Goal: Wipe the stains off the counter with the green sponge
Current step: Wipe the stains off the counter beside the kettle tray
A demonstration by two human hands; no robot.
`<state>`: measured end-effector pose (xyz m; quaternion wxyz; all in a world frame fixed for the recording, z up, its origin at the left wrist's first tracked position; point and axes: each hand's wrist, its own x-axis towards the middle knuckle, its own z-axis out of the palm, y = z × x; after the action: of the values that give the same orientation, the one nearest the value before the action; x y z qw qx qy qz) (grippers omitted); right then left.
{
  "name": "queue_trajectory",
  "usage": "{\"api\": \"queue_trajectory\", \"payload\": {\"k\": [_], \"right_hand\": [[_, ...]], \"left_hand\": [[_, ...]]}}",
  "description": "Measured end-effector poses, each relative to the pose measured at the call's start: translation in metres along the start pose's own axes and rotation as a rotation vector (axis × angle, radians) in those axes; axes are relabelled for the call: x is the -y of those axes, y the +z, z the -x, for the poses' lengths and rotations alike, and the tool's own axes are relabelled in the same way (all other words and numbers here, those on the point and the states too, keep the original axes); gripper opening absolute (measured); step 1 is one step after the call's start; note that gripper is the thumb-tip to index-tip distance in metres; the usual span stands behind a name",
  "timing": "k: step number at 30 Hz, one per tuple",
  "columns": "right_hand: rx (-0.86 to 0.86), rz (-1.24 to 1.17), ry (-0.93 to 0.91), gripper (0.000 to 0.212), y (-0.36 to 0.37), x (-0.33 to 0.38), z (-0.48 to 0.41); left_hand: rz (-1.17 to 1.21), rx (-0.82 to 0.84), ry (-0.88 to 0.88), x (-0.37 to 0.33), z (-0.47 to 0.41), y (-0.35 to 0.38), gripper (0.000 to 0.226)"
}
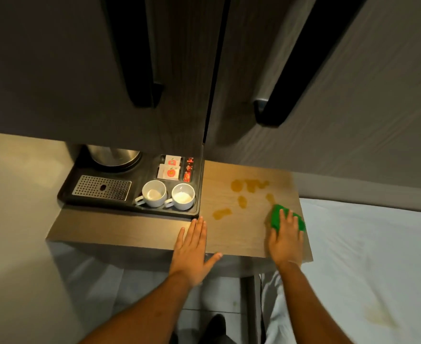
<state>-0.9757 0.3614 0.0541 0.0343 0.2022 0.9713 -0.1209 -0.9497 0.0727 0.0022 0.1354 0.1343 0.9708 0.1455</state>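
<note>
The wooden counter (229, 234) carries several amber stains (250, 185) in its middle and far part, plus one elongated stain (221, 213) closer to the tray. My right hand (286, 240) presses flat on the green sponge (277, 216) at the counter's right side, just below the nearest stain. The fingers cover most of the sponge. My left hand (192, 252) lies flat and open on the counter's front edge, fingers together, holding nothing.
A black tray (67, 192) at the left holds a steel kettle (114, 155), a metal drip grid (101, 187), two white cups (168, 196) and sachets (170, 168). Dark cabinet doors with black handles (274, 112) hang overhead. A white bed (370, 256) lies to the right.
</note>
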Motion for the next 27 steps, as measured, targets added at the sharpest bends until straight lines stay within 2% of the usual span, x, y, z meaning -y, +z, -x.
{"api": "queue_trajectory", "payload": {"k": [2, 5, 7, 10, 12, 14, 18, 21, 24, 27], "right_hand": [[0.016, -0.045, 0.12, 0.067, -0.016, 0.003, -0.038], [0.033, -0.072, 0.074, 0.067, -0.016, 0.041, -0.073], [0.078, -0.072, -0.137, 0.068, -0.006, 0.078, -0.062], [0.191, -0.082, -0.537, 0.076, 0.026, 0.106, 0.002], [0.233, -0.057, -0.67, 0.079, 0.044, 0.092, 0.047], [0.246, -0.031, -0.716, 0.08, 0.052, 0.06, 0.063], [0.248, -0.005, -0.664, 0.08, 0.03, 0.024, 0.016], [0.176, -0.022, -0.441, 0.07, 0.007, 0.036, -0.042], [0.164, -0.046, -0.229, 0.066, -0.003, 0.094, -0.071], [0.213, -0.086, -0.352, 0.068, 0.01, 0.147, -0.041]], "left_hand": [[0.035, 0.027, 0.006, 0.001, -0.002, -0.001, 0.11], [0.043, 0.04, 0.008, 0.004, -0.005, -0.002, 0.117], [0.049, 0.073, 0.016, 0.005, -0.003, -0.006, 0.122], [0.014, 0.034, -0.021, -0.004, 0.0, -0.007, 0.13], [-0.003, 0.014, -0.054, -0.008, 0.0, -0.006, 0.131], [-0.012, 0.02, -0.06, -0.01, 0.001, -0.004, 0.132], [-0.009, 0.014, -0.056, -0.009, 0.003, -0.01, 0.139], [0.013, 0.022, -0.044, -0.008, 0.004, -0.012, 0.137], [0.067, -0.017, -0.107, -0.011, 0.001, -0.012, 0.126], [0.121, -0.066, -0.245, -0.017, 0.007, -0.009, 0.124]]}}
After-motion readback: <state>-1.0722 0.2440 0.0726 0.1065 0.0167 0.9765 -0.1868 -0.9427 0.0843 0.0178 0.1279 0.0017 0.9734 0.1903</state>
